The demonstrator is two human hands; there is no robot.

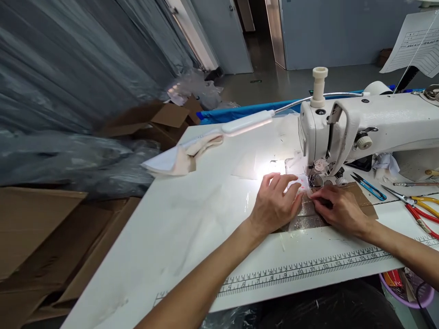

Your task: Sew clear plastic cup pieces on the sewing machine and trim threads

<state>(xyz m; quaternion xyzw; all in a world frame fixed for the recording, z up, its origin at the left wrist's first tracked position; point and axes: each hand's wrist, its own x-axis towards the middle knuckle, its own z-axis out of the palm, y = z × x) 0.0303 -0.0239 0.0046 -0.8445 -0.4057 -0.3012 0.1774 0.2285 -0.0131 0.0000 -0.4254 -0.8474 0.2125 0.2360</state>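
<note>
White sewing machine (384,116) stands at the right of the white table, its needle area between and just beyond my hands. Under its lamp lies a small piece of white fabric (302,182) with pinkish spots. My left hand (276,201) rests at the fabric's left side, fingers bent and spread apart, thumb near the front edge. At the right, my right hand (338,208) pinches the fabric's edge with thumb and forefinger close to the presser foot, which is partly hidden. A pale rosette (321,164) sits on the machine head. Beneath both hands is a shiny brown-taped patch (308,221).
Blue thread snips (372,187) and scissors with red and yellow handles (411,199) lie at the right. A printed ruler (291,274) runs along the front edge. Folded cloth (187,155) lies back left. Cardboard boxes (68,246) stand beside the table; a purple basket (411,301) is below.
</note>
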